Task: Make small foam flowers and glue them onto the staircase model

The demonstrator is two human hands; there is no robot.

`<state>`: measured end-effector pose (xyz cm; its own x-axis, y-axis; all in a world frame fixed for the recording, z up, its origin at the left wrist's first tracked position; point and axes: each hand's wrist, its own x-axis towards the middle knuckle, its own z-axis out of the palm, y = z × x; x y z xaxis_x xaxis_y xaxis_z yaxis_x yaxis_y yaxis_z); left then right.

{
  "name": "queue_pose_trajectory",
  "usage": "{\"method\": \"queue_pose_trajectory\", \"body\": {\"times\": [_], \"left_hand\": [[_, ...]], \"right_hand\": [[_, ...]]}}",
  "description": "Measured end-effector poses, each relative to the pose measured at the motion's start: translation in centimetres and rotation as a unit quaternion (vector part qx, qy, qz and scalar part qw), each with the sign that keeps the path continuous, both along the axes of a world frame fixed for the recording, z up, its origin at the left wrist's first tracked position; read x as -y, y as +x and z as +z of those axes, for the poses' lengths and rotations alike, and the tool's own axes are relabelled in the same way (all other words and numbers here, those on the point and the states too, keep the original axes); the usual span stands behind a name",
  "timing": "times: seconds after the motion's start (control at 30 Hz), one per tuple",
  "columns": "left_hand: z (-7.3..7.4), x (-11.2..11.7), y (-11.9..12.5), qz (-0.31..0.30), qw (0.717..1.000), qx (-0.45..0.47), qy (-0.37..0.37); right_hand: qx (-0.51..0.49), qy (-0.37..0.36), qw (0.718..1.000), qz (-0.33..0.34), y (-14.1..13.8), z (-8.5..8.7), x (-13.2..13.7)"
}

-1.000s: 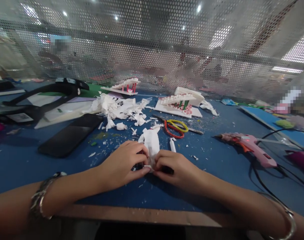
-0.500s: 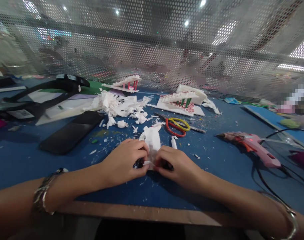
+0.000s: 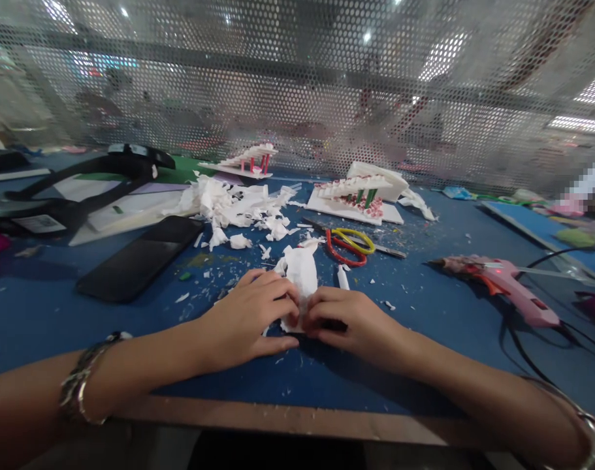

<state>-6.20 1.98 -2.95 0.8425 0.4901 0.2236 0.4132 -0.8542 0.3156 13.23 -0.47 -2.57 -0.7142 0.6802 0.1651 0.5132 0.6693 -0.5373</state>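
Note:
A torn strip of white paper lies on the blue tabletop between my hands, its lower end partly covered by fingers. My left hand rests at the strip's left edge; its fingertips bend onto the paper and the thumb stretches out apart from them. On the right edge my right hand has thumb and fingers pinched together at the paper. Just beyond lie scissors with one red and one yellow handle. A small white paper roll sits close to my right knuckles.
Torn white paper is heaped behind a black phone-like slab. Two small stair models, one with red posts and one with green posts, stand at the back. A pink glue gun with black cable lies right. Perforated metal walls the far side.
My left thumb has moved away from the fingers and off the paper's near end. The small flap pinched there now lies flatter. My right hand stays at the paper's right edge.

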Motion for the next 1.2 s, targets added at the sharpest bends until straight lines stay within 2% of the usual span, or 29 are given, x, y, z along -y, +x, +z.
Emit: {"method": "queue_pose_trajectory", "body": {"times": [0.3, 0.5, 0.73, 0.87, 1.03, 1.2], "left_hand": [[-0.2, -0.1, 0.2, 0.006, 1.0, 0.001, -0.02], [0.0, -0.1, 0.3, 0.032, 0.999, -0.028, -0.033], [0.0, -0.1, 0.4, 0.06, 0.996, -0.029, -0.064], [-0.4, -0.1, 0.4, 0.039, 0.998, -0.004, -0.055], [-0.5, -0.3, 0.1, -0.002, 1.0, 0.017, -0.014], [-0.2, -0.4, -0.3, -0.012, 0.999, 0.025, -0.014]], "right_hand": [[0.041, 0.042, 0.998, -0.037, -0.1, -0.5, -0.1], [0.072, 0.016, 0.995, -0.065, -0.4, -0.4, 0.1], [0.051, 0.022, 0.994, -0.091, -0.4, -0.4, 0.2], [0.039, 0.036, 0.995, -0.084, -0.4, -0.8, 0.2], [0.042, 0.075, 0.995, -0.042, -0.2, -1.0, 0.2], [0.042, 0.037, 0.998, -0.02, 0.4, -0.7, 0.0]]}}
